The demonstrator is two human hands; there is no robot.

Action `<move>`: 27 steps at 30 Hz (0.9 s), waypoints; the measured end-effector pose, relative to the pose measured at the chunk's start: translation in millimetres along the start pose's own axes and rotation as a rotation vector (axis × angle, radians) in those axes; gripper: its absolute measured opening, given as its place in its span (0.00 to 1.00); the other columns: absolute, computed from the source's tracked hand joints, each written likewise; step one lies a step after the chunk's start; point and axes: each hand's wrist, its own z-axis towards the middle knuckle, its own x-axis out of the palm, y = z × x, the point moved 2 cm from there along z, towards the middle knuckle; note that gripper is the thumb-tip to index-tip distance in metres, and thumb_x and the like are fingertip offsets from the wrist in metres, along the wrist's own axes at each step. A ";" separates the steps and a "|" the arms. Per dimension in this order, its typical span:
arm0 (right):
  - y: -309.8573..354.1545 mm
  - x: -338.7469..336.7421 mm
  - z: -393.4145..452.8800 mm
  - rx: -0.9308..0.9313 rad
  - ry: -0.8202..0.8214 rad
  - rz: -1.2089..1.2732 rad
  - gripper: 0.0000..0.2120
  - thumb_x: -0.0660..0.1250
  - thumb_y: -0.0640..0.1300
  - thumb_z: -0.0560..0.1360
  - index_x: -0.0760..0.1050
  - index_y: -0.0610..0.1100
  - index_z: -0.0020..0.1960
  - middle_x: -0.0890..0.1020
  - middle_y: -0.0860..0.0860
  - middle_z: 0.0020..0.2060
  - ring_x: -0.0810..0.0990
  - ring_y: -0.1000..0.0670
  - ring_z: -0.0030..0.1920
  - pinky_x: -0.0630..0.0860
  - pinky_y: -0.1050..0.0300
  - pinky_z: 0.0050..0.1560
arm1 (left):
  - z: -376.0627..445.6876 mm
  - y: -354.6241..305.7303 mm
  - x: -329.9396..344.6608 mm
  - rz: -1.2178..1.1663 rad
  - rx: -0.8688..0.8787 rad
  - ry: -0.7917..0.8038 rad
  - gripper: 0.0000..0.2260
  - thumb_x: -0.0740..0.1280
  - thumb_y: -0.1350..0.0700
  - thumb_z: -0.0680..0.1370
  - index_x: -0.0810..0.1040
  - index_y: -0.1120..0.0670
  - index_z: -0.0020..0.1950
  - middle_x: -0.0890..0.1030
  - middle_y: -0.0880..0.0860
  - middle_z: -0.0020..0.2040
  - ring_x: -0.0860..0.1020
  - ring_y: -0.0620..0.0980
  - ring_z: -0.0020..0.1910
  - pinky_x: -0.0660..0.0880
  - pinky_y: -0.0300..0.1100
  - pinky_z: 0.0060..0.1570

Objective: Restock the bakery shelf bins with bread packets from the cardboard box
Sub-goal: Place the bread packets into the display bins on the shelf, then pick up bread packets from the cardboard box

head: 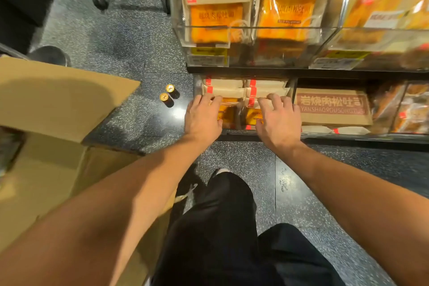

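Both my hands reach into the lower shelf bin (255, 133), which holds two rows of orange-and-cream bread packets (228, 90) standing on edge. My left hand (203, 118) rests on the left row, fingers curled over the top edge of a packet. My right hand (277, 121) lies on the right row (262, 88), fingertips hooked on a packet's top edge. The open cardboard box (53, 100) stands at my left on the floor; its inside is hidden by the flap.
Clear upper bins (255, 30) above hold more orange bread packets. A brown printed carton (332, 107) fills the bin to the right. Two small gold-capped bottles (169, 95) stand on the speckled floor beside the shelf. Cart wheels (99, 0) stand farther back. My dark trouser legs are below.
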 end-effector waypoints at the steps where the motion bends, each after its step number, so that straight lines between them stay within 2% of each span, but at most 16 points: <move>1: 4.8 -15.4 -8.6 -0.022 -0.001 0.007 0.24 0.65 0.53 0.76 0.67 0.49 0.70 0.70 0.46 0.68 0.69 0.41 0.65 0.70 0.44 0.60 | -9.0 0.1 -16.0 -0.011 -0.020 -0.009 0.27 0.74 0.51 0.73 0.71 0.50 0.70 0.73 0.52 0.66 0.70 0.54 0.65 0.69 0.49 0.66; 6: 37.2 -101.8 -57.4 -0.145 -0.018 0.089 0.24 0.65 0.55 0.76 0.66 0.50 0.70 0.72 0.46 0.68 0.70 0.41 0.65 0.70 0.44 0.60 | -78.5 7.2 -99.3 -0.103 -0.178 -0.072 0.24 0.74 0.50 0.72 0.73 0.50 0.67 0.75 0.52 0.63 0.72 0.54 0.63 0.71 0.49 0.61; 10: 72.8 -162.5 -103.1 -0.271 -0.014 0.127 0.25 0.66 0.55 0.75 0.68 0.48 0.68 0.74 0.45 0.64 0.71 0.39 0.63 0.72 0.43 0.57 | -154.9 20.5 -156.0 -0.130 -0.367 -0.121 0.25 0.74 0.49 0.72 0.73 0.49 0.68 0.75 0.52 0.64 0.71 0.56 0.63 0.70 0.48 0.62; 13: 110.0 -192.1 -137.0 -0.396 -0.029 0.115 0.24 0.66 0.55 0.74 0.69 0.46 0.66 0.75 0.43 0.62 0.72 0.37 0.60 0.71 0.42 0.55 | -213.6 36.6 -189.0 -0.136 -0.478 -0.171 0.23 0.75 0.50 0.72 0.75 0.51 0.65 0.76 0.53 0.61 0.73 0.57 0.61 0.72 0.50 0.61; 19: 213.1 -214.9 -192.1 -0.630 0.040 0.099 0.25 0.64 0.57 0.75 0.68 0.48 0.69 0.74 0.45 0.64 0.72 0.38 0.63 0.69 0.44 0.58 | -317.7 98.1 -217.3 -0.198 -0.759 -0.227 0.23 0.74 0.48 0.70 0.75 0.49 0.63 0.76 0.54 0.59 0.72 0.57 0.61 0.73 0.51 0.61; 22: 273.3 -214.6 -208.9 -0.750 0.081 0.072 0.24 0.65 0.57 0.75 0.67 0.48 0.67 0.74 0.46 0.63 0.72 0.39 0.63 0.70 0.45 0.58 | -361.3 142.8 -220.9 -0.256 -0.879 -0.227 0.25 0.71 0.46 0.69 0.73 0.49 0.65 0.75 0.54 0.61 0.73 0.57 0.62 0.74 0.51 0.60; 27: 387.1 -204.0 -222.9 -0.901 0.151 0.051 0.25 0.66 0.56 0.74 0.68 0.49 0.68 0.74 0.46 0.62 0.72 0.40 0.62 0.70 0.45 0.58 | -419.7 229.9 -221.5 -0.207 -1.028 -0.238 0.25 0.73 0.47 0.72 0.72 0.50 0.68 0.75 0.54 0.64 0.72 0.58 0.64 0.73 0.52 0.61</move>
